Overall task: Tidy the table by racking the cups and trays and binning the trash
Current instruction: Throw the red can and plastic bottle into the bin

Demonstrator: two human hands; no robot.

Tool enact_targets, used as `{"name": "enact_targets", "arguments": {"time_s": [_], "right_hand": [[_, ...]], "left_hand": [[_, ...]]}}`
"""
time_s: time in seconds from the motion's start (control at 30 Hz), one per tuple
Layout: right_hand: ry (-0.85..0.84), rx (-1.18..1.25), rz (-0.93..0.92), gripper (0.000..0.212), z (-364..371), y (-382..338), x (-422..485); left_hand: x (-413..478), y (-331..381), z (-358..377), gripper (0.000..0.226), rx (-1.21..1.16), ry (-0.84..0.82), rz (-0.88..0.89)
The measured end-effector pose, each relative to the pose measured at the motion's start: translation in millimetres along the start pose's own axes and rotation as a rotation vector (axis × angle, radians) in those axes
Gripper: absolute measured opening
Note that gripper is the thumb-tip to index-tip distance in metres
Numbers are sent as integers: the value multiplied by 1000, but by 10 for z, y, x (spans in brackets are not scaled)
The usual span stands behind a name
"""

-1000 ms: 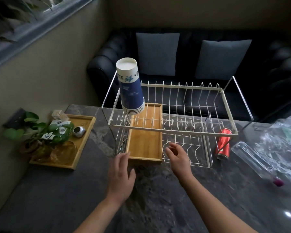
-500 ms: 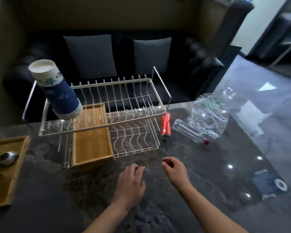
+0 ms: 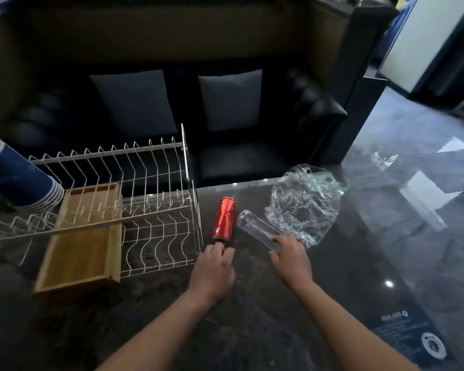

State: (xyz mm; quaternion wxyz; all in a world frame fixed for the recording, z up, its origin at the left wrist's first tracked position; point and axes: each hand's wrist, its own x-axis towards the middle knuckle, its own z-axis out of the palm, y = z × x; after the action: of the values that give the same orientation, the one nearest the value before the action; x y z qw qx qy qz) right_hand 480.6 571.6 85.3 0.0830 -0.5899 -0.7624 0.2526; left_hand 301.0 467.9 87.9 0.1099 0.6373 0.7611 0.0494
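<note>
A red can (image 3: 224,221) lies on its side on the dark table, just right of the white wire rack (image 3: 156,210). My left hand (image 3: 214,269) is at the can's near end, fingertips touching it, not closed around it. A clear plastic bottle (image 3: 257,231) lies right of the can. My right hand (image 3: 292,259) has its fingertips on the bottle's near end, fingers apart. Crumpled clear plastic wrap (image 3: 303,207) lies behind the bottle. A wooden tray (image 3: 83,239) rests in the rack, and a stack of blue paper cups (image 3: 19,180) sits upside down at the rack's left.
A black sofa with two grey cushions (image 3: 231,103) stands right behind the table. The glossy table top (image 3: 386,263) stretches to the right, with a printed label (image 3: 413,336) at its near right. No bin is in view.
My view has swung right, past the second tray. Both hands have moved forward and right from the bare table in front of the rack to the can and the bottle.
</note>
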Motion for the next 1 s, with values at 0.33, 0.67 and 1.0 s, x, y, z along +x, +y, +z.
{"name": "enact_targets", "arguments": {"time_s": [0.33, 0.67, 1.0], "right_hand": [[-78, -299, -152, 51, 52, 280, 478], [-165, -189, -73, 50, 131, 390, 305], [-131, 39, 25, 64, -18, 729, -112]], "left_hand": [[918, 91, 109, 74, -30, -96, -328], [1046, 103, 319, 83, -92, -85, -530], [362, 474, 270, 75, -356, -25, -634]]}}
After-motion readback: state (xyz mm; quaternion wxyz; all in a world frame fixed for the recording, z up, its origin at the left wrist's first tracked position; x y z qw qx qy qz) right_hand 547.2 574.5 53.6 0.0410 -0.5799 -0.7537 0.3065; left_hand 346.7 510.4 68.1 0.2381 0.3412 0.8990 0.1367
